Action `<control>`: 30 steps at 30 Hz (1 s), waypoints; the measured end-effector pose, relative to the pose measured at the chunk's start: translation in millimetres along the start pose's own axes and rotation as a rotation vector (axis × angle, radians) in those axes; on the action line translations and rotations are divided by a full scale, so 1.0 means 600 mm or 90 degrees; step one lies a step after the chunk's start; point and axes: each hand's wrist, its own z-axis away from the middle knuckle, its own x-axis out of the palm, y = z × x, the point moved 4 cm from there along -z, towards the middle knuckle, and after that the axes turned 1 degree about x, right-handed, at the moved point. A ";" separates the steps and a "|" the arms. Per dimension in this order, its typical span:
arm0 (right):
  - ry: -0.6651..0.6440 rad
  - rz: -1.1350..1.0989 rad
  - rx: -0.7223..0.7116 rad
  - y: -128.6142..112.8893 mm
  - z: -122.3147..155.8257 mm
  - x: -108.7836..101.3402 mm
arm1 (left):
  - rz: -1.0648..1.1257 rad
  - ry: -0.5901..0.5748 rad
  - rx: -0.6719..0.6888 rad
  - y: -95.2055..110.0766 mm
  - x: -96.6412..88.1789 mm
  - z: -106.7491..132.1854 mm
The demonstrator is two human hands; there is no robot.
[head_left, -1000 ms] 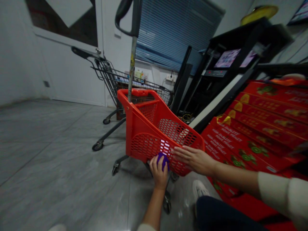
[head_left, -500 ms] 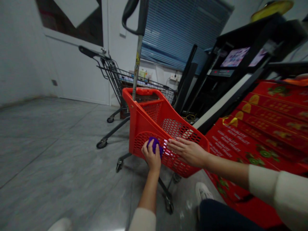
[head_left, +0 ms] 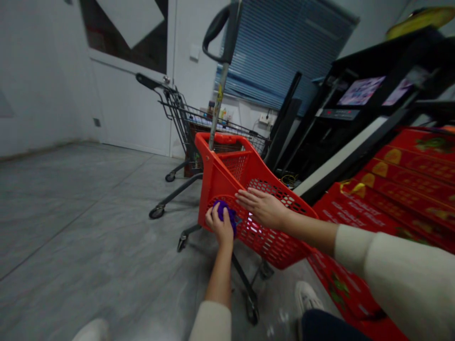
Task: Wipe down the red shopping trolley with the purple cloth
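A red plastic shopping cart with a perforated basket stands in front of me on grey legs with wheels. Bunched in my left hand is a purple cloth, pressed against the basket's near side wall. My right hand lies flat against the upper part of the same wall, fingers stretched out together and pointing left, with nothing held. It is just right of the cloth. The cart's tall pole handle rises at the back, with a dark loop grip on top.
Behind the red cart stands a metal wire shopping cart. Red printed fruit boxes are stacked at the right. A dark machine with a lit screen stands at the back right, before a window blind. A white door is at the back left.
The view has shifted, so the scene sits further right and slightly lower. My right hand has moved up and left along the basket wall. My left hand still presses the cloth there.
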 end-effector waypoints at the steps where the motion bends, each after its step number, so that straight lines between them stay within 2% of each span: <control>1: 0.005 -0.006 -0.004 0.000 0.001 0.003 | 0.002 -0.007 -0.013 -0.005 0.002 0.004; 6: 0.042 -0.023 -0.018 -0.007 0.024 0.021 | 0.020 -0.050 -0.030 -0.009 0.019 0.092; 8: 0.048 -0.019 -0.016 -0.010 0.030 0.026 | 0.023 -0.058 -0.026 -0.011 0.024 0.107; 10: 0.049 -0.017 -0.017 -0.012 0.031 0.030 | 0.014 -0.037 -0.032 -0.023 0.023 0.087; 14: 0.044 -0.019 -0.023 -0.014 0.029 0.034 | -0.022 0.064 -0.106 -0.076 0.012 -0.003; 16: 0.044 -0.031 -0.017 -0.015 0.028 0.034 | -0.017 0.063 -0.140 -0.095 0.011 -0.028; 17: 0.046 -0.040 -0.012 -0.015 0.027 0.034 | -0.011 0.060 -0.151 -0.098 0.013 -0.027; 20: 0.047 -0.073 0.005 -0.015 0.027 0.033 | 0.023 0.036 -0.155 -0.078 0.019 0.026; 23: 0.034 -0.105 0.022 -0.014 0.027 0.030 | 0.055 -0.013 -0.123 -0.032 0.025 0.108; 25: 0.023 -0.117 0.037 -0.015 0.026 0.027 | 0.070 -0.055 -0.094 -0.006 0.025 0.144; 27: 0.010 -0.125 0.047 -0.018 0.024 0.022 | 0.069 -0.071 -0.075 0.005 0.020 0.147; 30: -0.008 -0.135 0.052 -0.027 0.021 0.011 | 0.042 -0.045 -0.066 -0.002 0.011 0.105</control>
